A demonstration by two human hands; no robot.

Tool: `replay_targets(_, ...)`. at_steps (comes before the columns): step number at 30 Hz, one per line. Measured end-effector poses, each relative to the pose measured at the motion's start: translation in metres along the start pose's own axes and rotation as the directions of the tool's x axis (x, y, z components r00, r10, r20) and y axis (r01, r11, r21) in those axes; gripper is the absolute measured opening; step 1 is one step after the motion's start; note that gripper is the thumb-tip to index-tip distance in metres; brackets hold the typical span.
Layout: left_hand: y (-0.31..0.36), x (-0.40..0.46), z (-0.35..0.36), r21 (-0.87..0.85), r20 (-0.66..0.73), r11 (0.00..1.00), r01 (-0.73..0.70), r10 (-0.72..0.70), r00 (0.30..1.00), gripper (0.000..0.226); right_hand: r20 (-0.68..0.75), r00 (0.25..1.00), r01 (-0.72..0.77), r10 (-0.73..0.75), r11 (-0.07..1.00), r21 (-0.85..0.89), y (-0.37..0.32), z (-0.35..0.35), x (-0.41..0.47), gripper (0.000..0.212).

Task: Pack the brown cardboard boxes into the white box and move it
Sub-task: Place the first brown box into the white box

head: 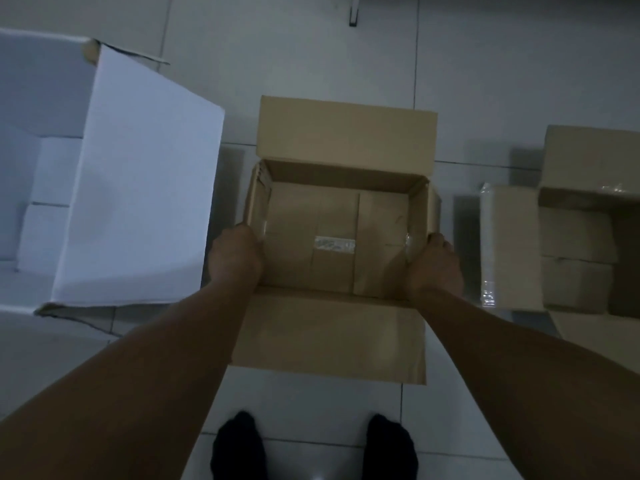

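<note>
Brown cardboard box (337, 237) sits open on the tiled floor (485, 81), its flaps spread — the left hand (235, 254) clasps its left wall and the right hand (433, 265) its right wall, fingers (437, 239) curled over the rims. Just beside it on the left stands the open white box (138, 188); a second brown box (588, 220) lies to the right, apart.
</note>
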State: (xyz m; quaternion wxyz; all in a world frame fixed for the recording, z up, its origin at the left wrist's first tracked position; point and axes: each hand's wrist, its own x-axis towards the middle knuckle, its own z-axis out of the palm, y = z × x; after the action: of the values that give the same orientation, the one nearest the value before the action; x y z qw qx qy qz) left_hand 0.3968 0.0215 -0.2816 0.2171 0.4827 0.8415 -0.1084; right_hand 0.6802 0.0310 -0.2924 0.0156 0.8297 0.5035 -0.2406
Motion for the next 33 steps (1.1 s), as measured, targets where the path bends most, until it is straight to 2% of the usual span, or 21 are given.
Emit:
replay_targets(4, 0.003, 0.0, -0.011, 0.028, -0.033, 0.997, -0.076, 0.077, 0.997, 0.021, 0.006, 1.0, -0.026, 0.026, 0.999, 0.036, -0.007, -0.014, -0.009, 0.035)
replay_targets(9, 0.014, -0.016, -0.057, 0.014, -0.083, 0.998, -0.058, 0.059, 0.995, 0.021, 0.017, 0.998, -0.057, 0.056, 0.996, 0.065, -0.021, -0.064, -0.024, 0.032)
replay_targets(15, 0.026, -0.054, -0.146, 0.012, -0.101, 0.998, -0.061, 0.062, 0.993, 0.021, -0.028, 0.998, -0.047, 0.05, 0.995, 0.083, -0.045, -0.15, -0.054, 0.029)
replay_targets(23, 0.025, -0.128, -0.267, -0.027, -0.168, 0.998, -0.06, 0.054, 0.984, 0.015, 0.011, 1.0, 0.026, -0.027, 0.998, 0.053, -0.08, -0.286, -0.11, 0.03)
replay_targets(28, 0.004, -0.164, -0.326, -0.092, -0.203, 0.996, -0.015, -0.004, 0.979, 0.016, -0.042, 0.995, 0.089, -0.087, 0.995, 0.051, -0.116, -0.335, -0.148, 0.027)
replay_targets(33, -0.056, -0.181, -0.374, -0.128, -0.194, 0.99, 0.051, -0.075, 0.978, 0.017, 0.004, 0.989, 0.147, -0.147, 0.987, 0.064, -0.164, -0.354, -0.196, 0.035)
